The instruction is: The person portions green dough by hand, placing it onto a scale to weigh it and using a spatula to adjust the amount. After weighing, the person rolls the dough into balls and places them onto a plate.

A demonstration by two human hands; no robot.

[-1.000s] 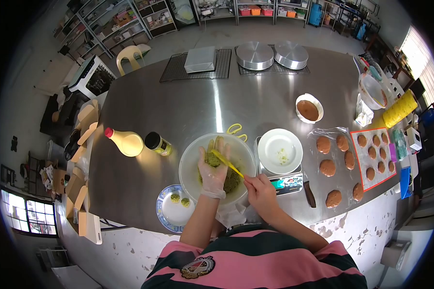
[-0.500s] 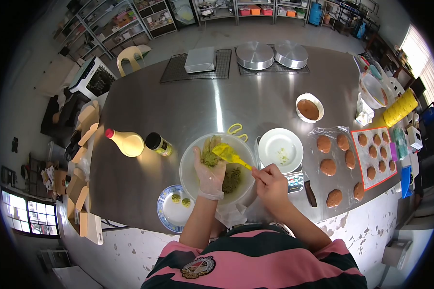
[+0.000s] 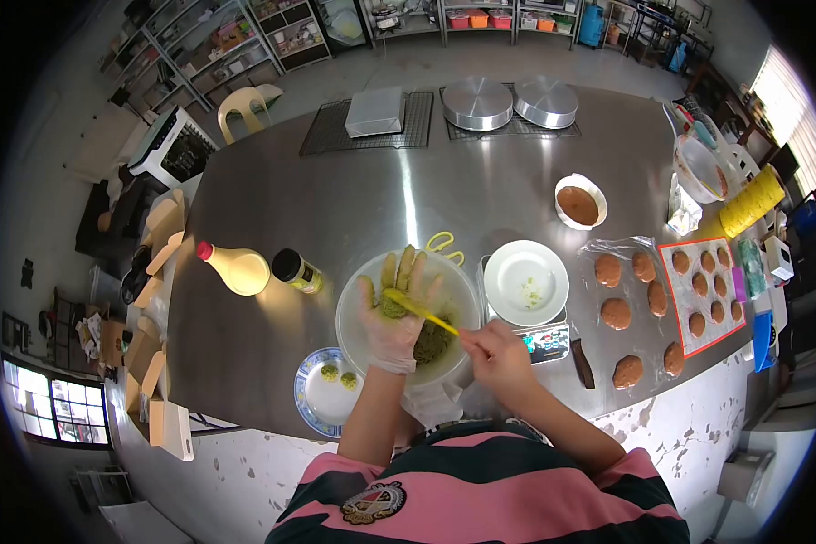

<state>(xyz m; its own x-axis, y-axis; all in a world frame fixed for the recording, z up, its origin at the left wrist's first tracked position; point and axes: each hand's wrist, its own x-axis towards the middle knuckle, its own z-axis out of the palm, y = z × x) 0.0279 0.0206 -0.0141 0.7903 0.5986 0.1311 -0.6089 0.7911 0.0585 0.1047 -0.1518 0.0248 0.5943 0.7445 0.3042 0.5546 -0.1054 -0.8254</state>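
My left hand (image 3: 393,331), in a clear glove, is palm up over a large translucent bowl (image 3: 347,313), its fingers spread, with a lump of green mixture (image 3: 392,306) on the palm. My right hand (image 3: 501,363) grips the handle of a yellow spatula (image 3: 426,314), whose head presses on the lump. More green mixture (image 3: 433,343) lies in the bowl. Two small green balls sit on a blue-rimmed plate (image 3: 310,412) to the lower left. Right of the bowl, a white plate (image 3: 526,272) with green crumbs rests on a digital scale (image 3: 549,343).
A yellow bottle (image 3: 242,271) and a dark-lidded jar (image 3: 297,270) stand left of the bowl, yellow-handled scissors (image 3: 441,242) behind it. To the right are a knife (image 3: 582,364), brown dough pieces (image 3: 616,314) on plastic, an orange-edged mat (image 3: 709,340) and a white bowl (image 3: 562,214).
The left hand's fingers have spread out. The spatula has turned edge-on over the palm, its head shifting left and down. My right hand has moved slightly lower.
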